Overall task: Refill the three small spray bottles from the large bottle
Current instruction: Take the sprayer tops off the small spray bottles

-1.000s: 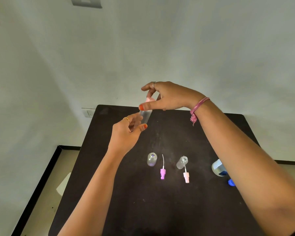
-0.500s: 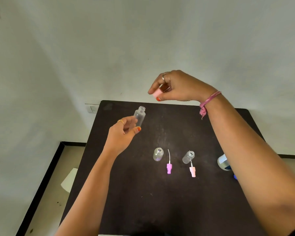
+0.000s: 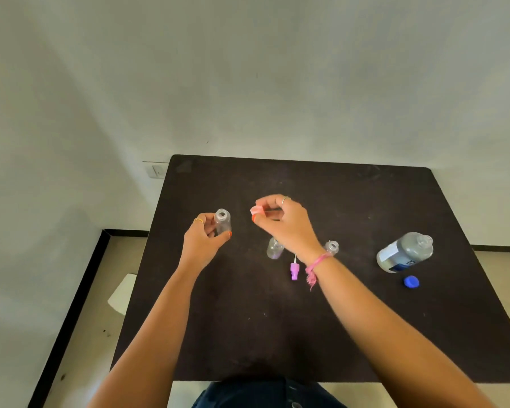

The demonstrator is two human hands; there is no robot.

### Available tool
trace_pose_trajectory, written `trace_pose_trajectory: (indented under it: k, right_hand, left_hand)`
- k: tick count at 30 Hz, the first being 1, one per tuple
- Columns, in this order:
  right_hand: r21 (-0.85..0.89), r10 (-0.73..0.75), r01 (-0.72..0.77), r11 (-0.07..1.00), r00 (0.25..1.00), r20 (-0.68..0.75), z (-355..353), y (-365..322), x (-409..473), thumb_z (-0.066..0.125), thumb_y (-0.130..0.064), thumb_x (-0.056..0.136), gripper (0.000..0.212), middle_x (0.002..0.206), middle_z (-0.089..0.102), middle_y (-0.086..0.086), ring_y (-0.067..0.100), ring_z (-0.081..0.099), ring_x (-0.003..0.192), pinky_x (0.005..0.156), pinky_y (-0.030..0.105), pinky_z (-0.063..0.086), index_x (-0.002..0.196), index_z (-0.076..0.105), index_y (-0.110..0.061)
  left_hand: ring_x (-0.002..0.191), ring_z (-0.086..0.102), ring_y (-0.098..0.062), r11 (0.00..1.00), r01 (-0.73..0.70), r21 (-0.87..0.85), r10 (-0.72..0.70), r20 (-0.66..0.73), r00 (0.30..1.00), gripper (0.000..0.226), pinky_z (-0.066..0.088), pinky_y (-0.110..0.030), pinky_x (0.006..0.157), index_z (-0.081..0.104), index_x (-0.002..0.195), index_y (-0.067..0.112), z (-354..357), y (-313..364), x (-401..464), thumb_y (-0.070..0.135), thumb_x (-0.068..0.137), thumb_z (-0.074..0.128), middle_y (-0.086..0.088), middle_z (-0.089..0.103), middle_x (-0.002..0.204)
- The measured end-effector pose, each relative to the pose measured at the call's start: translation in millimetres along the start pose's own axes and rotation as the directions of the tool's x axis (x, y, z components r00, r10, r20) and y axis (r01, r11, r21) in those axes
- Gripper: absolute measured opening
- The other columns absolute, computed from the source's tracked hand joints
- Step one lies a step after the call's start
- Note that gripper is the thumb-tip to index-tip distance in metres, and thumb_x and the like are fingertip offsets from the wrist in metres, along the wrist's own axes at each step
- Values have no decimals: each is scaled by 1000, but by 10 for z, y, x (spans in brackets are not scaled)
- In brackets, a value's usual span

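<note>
My left hand point(image 3: 203, 237) grips a small clear spray bottle point(image 3: 223, 221), upright with its neck uncapped. To its right, my right hand point(image 3: 283, 222) pinches a pink spray cap point(image 3: 256, 210) between thumb and fingers. Two more small clear bottles stand uncapped on the dark table point(image 3: 365, 207): one point(image 3: 274, 248) just below my right hand, the other point(image 3: 332, 247) partly hidden behind my right wrist. A purple spray cap point(image 3: 294, 269) with its white tube lies between them. The large clear bottle point(image 3: 404, 252) with a blue-and-white label stands at the right without its cap; its blue cap point(image 3: 411, 282) lies in front of it.
The table stands against a white wall point(image 3: 248, 83), with a wall socket point(image 3: 156, 171) by its far left corner. Left of the table is beige floor point(image 3: 80, 334) with a black skirting line and a white object point(image 3: 121, 293) beside the table's edge.
The view has tilted down. My right hand has pulled the pink cap off the small bottle and lowered it beside the bottle. My left hand has lowered the bottle toward the table.
</note>
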State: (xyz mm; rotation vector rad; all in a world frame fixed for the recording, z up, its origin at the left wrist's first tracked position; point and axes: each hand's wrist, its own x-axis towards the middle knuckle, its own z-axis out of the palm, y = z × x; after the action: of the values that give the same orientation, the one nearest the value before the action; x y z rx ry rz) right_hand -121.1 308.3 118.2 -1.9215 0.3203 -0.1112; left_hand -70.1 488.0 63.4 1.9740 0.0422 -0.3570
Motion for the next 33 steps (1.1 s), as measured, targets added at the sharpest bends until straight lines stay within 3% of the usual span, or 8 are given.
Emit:
trace_pose_trajectory:
  k: [3,8,12,16,21,33]
  right_hand:
    - [13,44,-43,999,996,-79,192,258,-113,71,-30,85,17,92,72,-12,-4,67,82,71,11,51,99,69,-20]
    - [-24,47,-52,998,984,-171,420,574,-237,65,-30,90,23,98,67,-10,-1,67,81,74,6,48,110,67,-18]
    - [-68,50,-59,996,990,-133,576,851,-343,68,-23,89,19,98,63,-5,3,68,84,80,15,54,104,69,-12]
    - [-98,123,-133,986,987,-102,675,1106,-430,67,-28,88,17,99,66,-7,4,68,84,78,20,57,101,67,-16]
    - [-240,195,-199,950,980,-40,722,1316,-434,68,-22,86,18,103,65,-10,4,63,89,83,20,53,104,67,-21]
    - [-349,221,-204,915,975,10,788,1449,-487,68,-23,86,17,104,63,-7,5,61,92,82,25,53,103,66,-23]
  left_hand:
    - [101,56,-9,1000,25,15,-25,0,1000,41,43,-20,90,50,111,23,68,-101,11,11,82,77,7,58,110]
    - [99,57,-9,998,58,38,-58,2,998,44,42,-21,86,56,118,16,170,-256,70,13,80,78,6,61,109]
    - [102,57,-9,994,84,64,-84,8,996,47,43,-21,88,57,121,13,259,-370,125,13,79,79,3,62,112]
    - [105,59,-12,989,115,93,-117,13,993,49,45,-22,92,58,123,9,343,-477,161,13,79,79,-3,64,117]
    - [106,57,-11,982,136,127,-143,44,989,48,44,-23,93,57,123,10,447,-543,187,12,80,78,-4,63,121]
    - [115,59,-15,982,119,148,-133,88,987,42,47,-28,98,57,117,13,570,-668,209,9,79,77,-2,63,119]
